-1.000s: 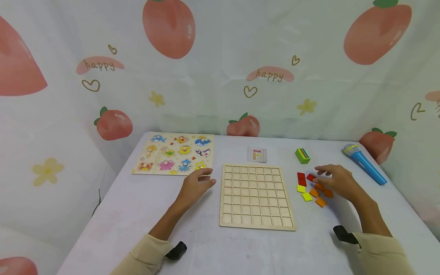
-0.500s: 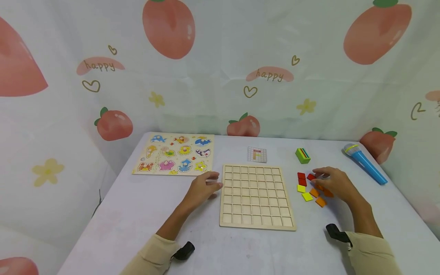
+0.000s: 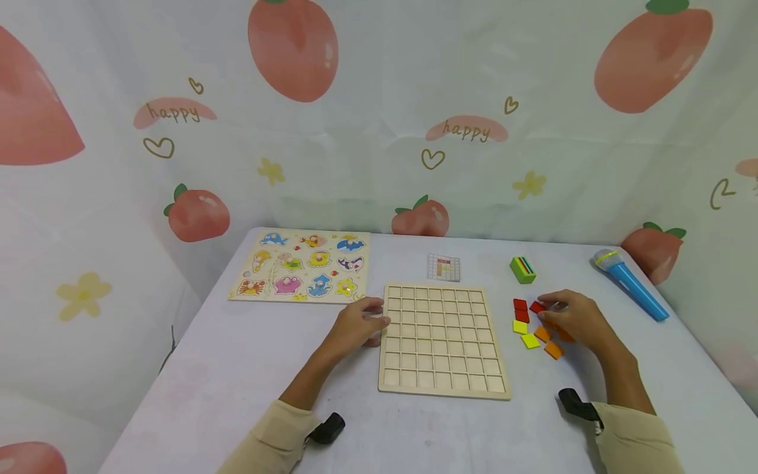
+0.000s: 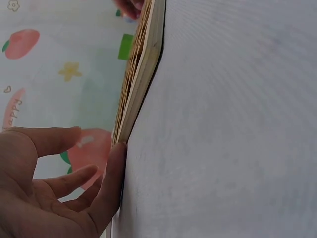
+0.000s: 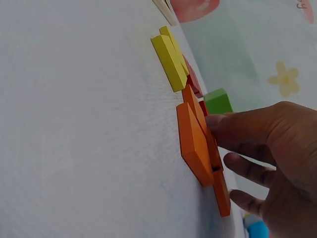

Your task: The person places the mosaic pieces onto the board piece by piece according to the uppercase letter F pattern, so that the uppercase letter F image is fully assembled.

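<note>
A bare wooden grid board (image 3: 441, 342) lies in the middle of the white table (image 3: 237, 368). My left hand (image 3: 358, 324) rests at the board's left edge with straight fingers (image 4: 111, 183) against the corner of the grid board (image 4: 141, 69). To the right lie several small square tiles: red tiles (image 3: 520, 309), yellow tiles (image 3: 524, 334) and orange tiles (image 3: 547, 342). My right hand (image 3: 571, 317) lies over them, its fingertips near a red tile (image 3: 537, 307). In the right wrist view its extended fingers (image 5: 233, 130) touch the orange tiles (image 5: 195, 144), beside the yellow tiles (image 5: 171, 59).
An animal peg puzzle (image 3: 302, 266) lies at the back left. A small pattern card (image 3: 443, 266) sits behind the board, a green block (image 3: 522, 269) behind the tiles, and a blue toy microphone (image 3: 630, 283) at the far right. A printed cloth backdrop surrounds the table.
My left hand has slid right from near the peg puzzle to the grid board's left edge. My right hand has settled slightly lower over the tiles.
</note>
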The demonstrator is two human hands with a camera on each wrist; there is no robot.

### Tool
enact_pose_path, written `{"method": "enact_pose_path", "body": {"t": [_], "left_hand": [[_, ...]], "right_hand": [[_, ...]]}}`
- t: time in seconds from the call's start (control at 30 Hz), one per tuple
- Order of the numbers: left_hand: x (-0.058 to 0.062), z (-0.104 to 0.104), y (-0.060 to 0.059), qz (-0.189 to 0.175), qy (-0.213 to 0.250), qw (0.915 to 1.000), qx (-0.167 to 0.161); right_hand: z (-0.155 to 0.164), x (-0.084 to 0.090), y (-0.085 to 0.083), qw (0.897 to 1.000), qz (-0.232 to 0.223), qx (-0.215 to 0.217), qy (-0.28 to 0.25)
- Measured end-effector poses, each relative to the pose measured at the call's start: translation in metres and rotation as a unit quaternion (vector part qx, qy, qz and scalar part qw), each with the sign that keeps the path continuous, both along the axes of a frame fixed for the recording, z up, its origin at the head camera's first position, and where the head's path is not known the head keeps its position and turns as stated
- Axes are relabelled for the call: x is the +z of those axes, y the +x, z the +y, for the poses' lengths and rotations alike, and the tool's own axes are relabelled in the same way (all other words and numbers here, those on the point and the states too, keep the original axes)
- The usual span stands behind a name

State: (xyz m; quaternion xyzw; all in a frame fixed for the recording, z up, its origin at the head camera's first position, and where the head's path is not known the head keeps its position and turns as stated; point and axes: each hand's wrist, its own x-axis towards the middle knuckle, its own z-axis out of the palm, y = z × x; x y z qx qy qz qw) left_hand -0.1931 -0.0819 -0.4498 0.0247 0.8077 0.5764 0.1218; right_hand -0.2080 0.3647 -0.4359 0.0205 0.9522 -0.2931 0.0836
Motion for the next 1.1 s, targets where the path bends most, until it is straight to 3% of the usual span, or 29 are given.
{"method": "enact_pose_path", "body": {"t": [0.53, 0.83, 1.1], "left_hand": [[0.0014, 0.0034, -0.0027, -0.016, -0.041, 0.999, 0.006], [-0.0025, -0.0001, -0.0038, 0.0, -0.022, 0.9995, -0.021], [-0.0025, 0.0026, -0.0079, 0.001, -0.036, 0.9989, -0.028]], "right_hand": [[-0.0017, -0.0014, 0.0003, 1.0, 0.003, 0.009, 0.014], [0.0012, 0.0004, 0.0016, 1.0, 0.013, 0.011, 0.015], [0.0012, 0.0015, 0.0024, 0.999, 0.046, 0.012, -0.001]]}}
